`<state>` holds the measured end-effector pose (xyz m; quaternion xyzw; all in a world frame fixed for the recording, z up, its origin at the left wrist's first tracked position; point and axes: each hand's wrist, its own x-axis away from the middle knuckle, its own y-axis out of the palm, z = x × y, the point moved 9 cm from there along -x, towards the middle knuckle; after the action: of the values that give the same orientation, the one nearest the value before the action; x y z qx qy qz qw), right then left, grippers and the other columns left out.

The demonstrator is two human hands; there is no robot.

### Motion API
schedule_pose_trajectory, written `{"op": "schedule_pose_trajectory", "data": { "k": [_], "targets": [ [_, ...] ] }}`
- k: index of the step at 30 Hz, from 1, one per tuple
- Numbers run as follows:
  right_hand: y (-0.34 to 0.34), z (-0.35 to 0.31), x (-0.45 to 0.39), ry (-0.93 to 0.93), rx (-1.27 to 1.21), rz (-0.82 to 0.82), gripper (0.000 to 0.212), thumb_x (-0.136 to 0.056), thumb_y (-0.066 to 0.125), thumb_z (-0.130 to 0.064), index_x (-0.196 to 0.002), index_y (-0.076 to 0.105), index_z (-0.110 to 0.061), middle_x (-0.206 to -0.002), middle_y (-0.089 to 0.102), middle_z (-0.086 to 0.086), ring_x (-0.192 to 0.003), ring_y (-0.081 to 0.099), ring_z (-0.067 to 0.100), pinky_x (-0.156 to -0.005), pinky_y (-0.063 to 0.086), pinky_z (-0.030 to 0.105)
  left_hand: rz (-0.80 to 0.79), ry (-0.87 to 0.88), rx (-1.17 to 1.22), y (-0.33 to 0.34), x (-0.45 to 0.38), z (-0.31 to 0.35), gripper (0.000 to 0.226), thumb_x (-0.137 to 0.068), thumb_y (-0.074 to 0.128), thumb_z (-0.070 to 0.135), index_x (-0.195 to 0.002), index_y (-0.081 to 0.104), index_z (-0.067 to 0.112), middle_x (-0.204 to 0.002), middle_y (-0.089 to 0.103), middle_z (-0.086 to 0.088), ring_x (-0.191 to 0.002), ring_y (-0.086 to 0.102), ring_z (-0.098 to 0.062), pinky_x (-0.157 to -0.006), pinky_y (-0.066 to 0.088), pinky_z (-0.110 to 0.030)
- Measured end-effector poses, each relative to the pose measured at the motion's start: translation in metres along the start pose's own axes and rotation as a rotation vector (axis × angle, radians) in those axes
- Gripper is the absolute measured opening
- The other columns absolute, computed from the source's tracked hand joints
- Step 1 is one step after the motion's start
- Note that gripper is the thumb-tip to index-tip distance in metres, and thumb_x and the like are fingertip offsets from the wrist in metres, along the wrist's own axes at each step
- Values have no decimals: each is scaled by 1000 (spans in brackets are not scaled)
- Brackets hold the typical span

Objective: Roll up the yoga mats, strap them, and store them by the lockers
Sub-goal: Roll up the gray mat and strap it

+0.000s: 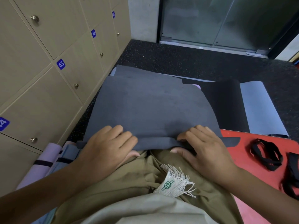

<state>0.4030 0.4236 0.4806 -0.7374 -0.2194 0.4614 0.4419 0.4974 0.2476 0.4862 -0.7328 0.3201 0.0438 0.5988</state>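
Both hands, left (110, 143) and right (203, 145), curl over the first fold of the grey mat (145, 104), which lies on the floor beside the lockers (40, 78), atop other mats. The turn looks loose; uneven pressure could skew it, telescoping the roll. The straps (265, 152) sit on the red mat (239, 151), out of reach once the roll advances.

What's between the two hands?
In the head view, the folded near edge of the grey mat runs between the left hand and the right hand. Both hands grip that fold.
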Motion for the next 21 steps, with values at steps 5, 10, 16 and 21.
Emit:
{"op": "schedule_pose_trajectory", "data": {
  "k": [5,10,16,21],
  "targets": [
    [0,2,-3,47,74,15,42,-101,53,-53,-94,66,-14,-86,62,-1,-79,59,23,-73,42,35,15,-146,-37,5,1,-4,47,-108,44,46,-86,66,11,-78,58,-2,-66,53,-24,-57,38,-38],
    [4,10,-6,67,42,7,44,-101,49,-54,-93,66,-15,-85,62,-2,-77,60,20,-71,42,30,33,-141,27,13,-5,-15,49,-110,37,45,-88,64,11,-78,56,-2,-63,55,-22,-59,42,-37],
    [1,22,-12,47,-61,29,44,-103,50,-52,-89,71,-16,-81,65,-4,-72,65,16,-63,51,30,17,-96,169,16,-14,-32,45,-110,41,42,-88,67,12,-76,60,0,-59,61,-21,-52,52,-41],
    [0,44,-23,197,-246,41,42,-91,62,-57,-78,70,-18,-71,61,-10,-64,57,6,-62,47,24,-24,-215,441,23,-23,-52,42,-106,44,49,-87,69,22,-81,63,9,-64,64,-16,-55,51,-40]
  ]
}}
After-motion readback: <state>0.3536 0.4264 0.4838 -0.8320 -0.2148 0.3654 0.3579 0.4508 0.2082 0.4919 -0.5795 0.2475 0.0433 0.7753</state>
